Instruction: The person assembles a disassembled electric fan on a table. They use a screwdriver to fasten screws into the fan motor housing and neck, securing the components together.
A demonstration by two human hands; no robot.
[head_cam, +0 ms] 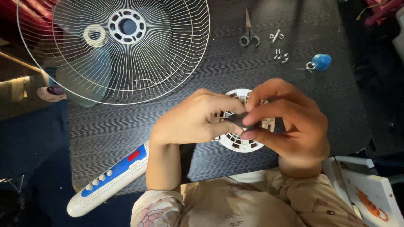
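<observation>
My left hand (191, 120) and my right hand (286, 122) meet over a round white slotted fan motor cover (242, 143) near the dark table's front edge. Both hands pinch a small dark part (237, 119) between thumb and fingers, right above the cover's middle. What the dark part is cannot be told. The hands hide most of the cover; only its top rim and lower edge show.
A white wire fan guard (126, 46) lies at the back left with a translucent blade under it. Scissors (249, 33), loose screws and nuts (281, 54) and a blue knob (321, 62) lie at the back right. A white-and-blue button panel (109, 178) overhangs the front-left edge.
</observation>
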